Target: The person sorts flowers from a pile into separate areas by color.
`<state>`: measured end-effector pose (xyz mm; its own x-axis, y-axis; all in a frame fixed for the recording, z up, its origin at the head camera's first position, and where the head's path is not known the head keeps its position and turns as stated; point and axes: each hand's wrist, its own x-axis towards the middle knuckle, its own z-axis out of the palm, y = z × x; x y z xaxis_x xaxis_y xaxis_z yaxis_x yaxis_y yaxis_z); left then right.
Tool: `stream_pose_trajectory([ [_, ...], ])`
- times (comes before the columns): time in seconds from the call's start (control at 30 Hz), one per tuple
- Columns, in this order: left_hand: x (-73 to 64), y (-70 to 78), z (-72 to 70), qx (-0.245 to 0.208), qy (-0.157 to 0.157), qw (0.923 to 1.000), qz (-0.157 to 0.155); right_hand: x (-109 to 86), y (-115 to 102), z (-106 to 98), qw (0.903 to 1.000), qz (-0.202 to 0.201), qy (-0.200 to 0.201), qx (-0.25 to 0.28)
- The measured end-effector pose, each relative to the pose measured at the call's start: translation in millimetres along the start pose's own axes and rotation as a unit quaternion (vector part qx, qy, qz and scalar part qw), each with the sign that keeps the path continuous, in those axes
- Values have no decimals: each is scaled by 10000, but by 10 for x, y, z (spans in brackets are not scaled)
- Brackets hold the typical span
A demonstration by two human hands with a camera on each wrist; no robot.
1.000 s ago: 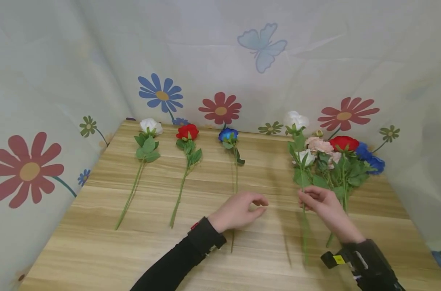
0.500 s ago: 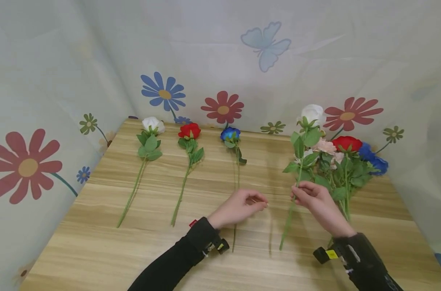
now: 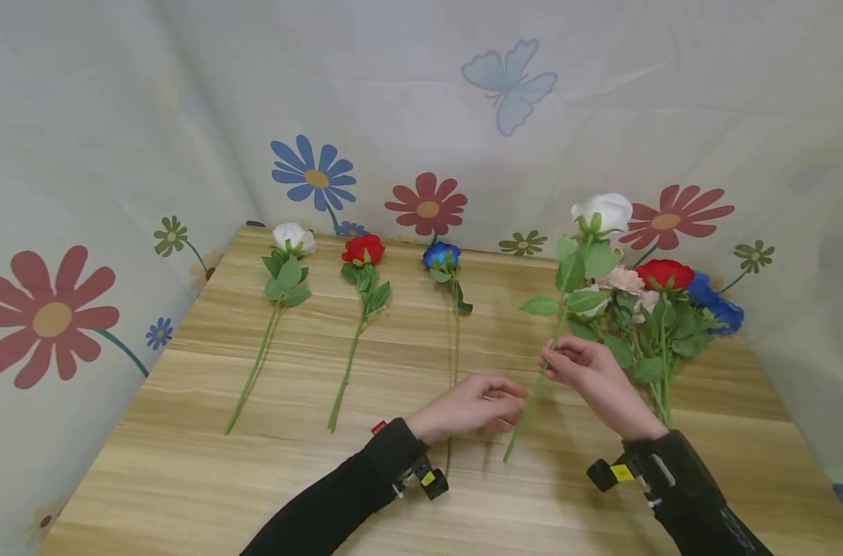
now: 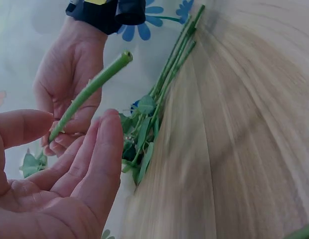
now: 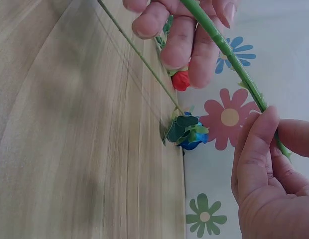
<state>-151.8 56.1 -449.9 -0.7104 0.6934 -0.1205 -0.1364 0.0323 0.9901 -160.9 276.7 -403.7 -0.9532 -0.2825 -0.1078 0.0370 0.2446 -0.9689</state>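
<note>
A white rose on a long green stem leans up off the table, and my right hand pinches that stem between thumb and fingers. The bare lower stem slants down toward my left hand. In the left wrist view, my left hand has its fingers extended around the stem's cut end, with a gap showing between thumb and fingers. Whether any finger touches the stem cannot be made out. Beneath my left hand lies a blue rose, part of its stem hidden.
On the wooden table, another white rose and a red rose lie apart at the left. A bunch at the right holds a red rose, pink flowers and blue flowers. A flower-printed curtain stands behind.
My right hand has lifted the white rose from the bunch and moved it left, tilting its stem end toward my left hand. My left hand has shifted slightly right toward the stem.
</note>
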Motion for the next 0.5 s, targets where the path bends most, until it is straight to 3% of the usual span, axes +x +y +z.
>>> stream_pose_trajectory([
  [0.5, -20, 29, -23, -299, -355, 9989, -62, 72, -36, 89, 9998, -144, -135, 4],
])
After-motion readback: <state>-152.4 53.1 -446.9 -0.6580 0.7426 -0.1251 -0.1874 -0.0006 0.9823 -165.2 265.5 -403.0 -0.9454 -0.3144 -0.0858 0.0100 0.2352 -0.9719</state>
